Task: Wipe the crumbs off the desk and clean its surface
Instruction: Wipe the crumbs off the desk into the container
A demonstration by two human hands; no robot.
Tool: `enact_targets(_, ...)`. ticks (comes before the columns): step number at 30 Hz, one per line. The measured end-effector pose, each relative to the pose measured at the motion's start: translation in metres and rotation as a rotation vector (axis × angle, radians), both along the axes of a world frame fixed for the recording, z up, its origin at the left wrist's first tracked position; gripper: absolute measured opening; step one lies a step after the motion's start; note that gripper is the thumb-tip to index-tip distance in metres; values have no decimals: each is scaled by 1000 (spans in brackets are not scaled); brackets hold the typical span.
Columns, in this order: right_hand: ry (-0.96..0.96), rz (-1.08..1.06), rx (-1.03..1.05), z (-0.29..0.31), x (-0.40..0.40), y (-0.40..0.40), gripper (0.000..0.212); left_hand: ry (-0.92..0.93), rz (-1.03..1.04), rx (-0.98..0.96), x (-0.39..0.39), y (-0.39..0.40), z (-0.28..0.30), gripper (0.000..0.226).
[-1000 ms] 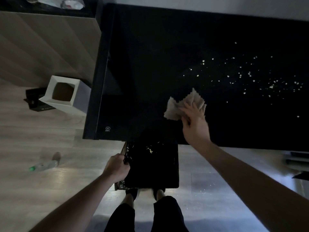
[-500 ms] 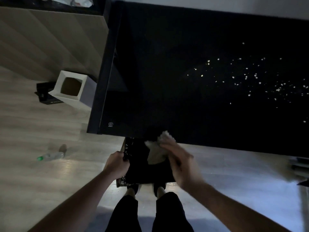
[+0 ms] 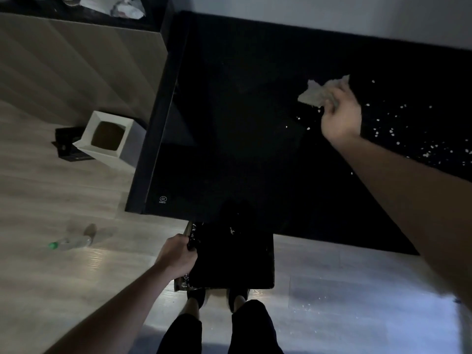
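Note:
The black desk (image 3: 242, 123) fills the upper middle of the head view. Pale crumbs (image 3: 398, 134) lie scattered over its right part. My right hand (image 3: 341, 116) grips a crumpled beige cloth (image 3: 316, 92) on the desk, at the left edge of the crumb patch. My left hand (image 3: 177, 256) holds the left rim of a bin lined with a black bag (image 3: 229, 256), kept just under the desk's front edge. A few crumbs show inside the bag near its top.
A white square bin (image 3: 109, 136) stands on the wooden floor left of the desk, with a dark box (image 3: 66, 143) behind it. A plastic bottle with a green cap (image 3: 71, 243) lies on the floor. My feet (image 3: 217, 297) stand below the bag.
My right hand swept the cloth to the desk's front edge over the bag, then moved back up and right onto the desk beside the crumbs. My left hand kept its hold.

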State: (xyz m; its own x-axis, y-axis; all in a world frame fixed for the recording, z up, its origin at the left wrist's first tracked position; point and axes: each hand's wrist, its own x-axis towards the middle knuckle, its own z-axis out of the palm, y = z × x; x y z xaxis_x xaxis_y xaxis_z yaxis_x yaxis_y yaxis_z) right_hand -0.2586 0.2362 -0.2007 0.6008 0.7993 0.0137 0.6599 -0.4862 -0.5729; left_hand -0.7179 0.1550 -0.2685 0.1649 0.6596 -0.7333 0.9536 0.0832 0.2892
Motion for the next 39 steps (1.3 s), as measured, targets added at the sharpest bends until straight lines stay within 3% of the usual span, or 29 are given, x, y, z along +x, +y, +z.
enact_targets(5,-95,-2,-230,-22,-11,20,48,-19,30,-24,3,-4,-4,30)
enact_targets(10,-169,244,-69,-32,-75,-13,50,-8,52,-51,5,-9,-3,29)
enact_targets(19,212,491,-38,-17,-216,-140,47,-9,54,-73,13,-9,4,27)
enact_targets(24,393,298,119,8,-180,-112,46,-16,26,-48,16,-11,4,32)
enact_targets(28,296,246,167,21,-126,-55,42,-26,38,-48,14,-13,0,30)
enact_targets(32,6,369,-36,-15,-98,-26,40,-31,26,-55,12,-16,-3,30)
enact_targets(34,-78,358,-94,-32,-102,-28,43,-26,21,-57,10,-19,-6,31)
enact_targets(39,-95,432,1,-37,-153,-69,44,-26,27,-69,-1,-22,-12,27)
